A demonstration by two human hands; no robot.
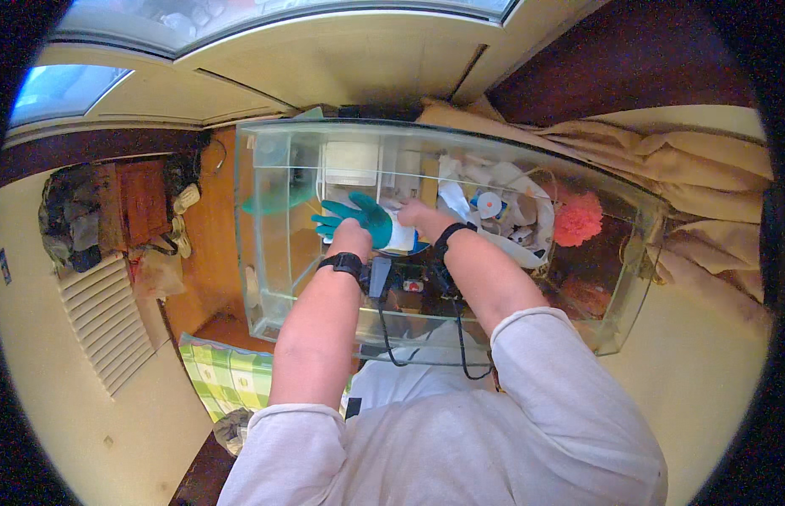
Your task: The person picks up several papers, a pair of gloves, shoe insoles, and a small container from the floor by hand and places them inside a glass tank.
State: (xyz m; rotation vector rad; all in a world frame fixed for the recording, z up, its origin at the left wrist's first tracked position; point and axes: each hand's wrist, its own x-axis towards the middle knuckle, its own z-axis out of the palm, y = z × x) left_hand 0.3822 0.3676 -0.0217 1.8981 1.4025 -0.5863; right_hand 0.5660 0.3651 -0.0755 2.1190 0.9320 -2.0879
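Green glove point(371, 221) — held over the glass tank point(616, 337), its fingers pointing left, white cuff point(402, 237) to the right. Right hand point(414, 214) grasps the glove at the cuff. Left hand point(350, 235) lies against the glove's palm area; its fingers are hidden — cannot tell whether clenched. White bag point(540, 221) sits right of the glove, beside a pink pompom point(578, 219).

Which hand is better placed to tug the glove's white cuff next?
Probably the right hand: it is at the white cuff, while the left hand is at the green part of the glove.
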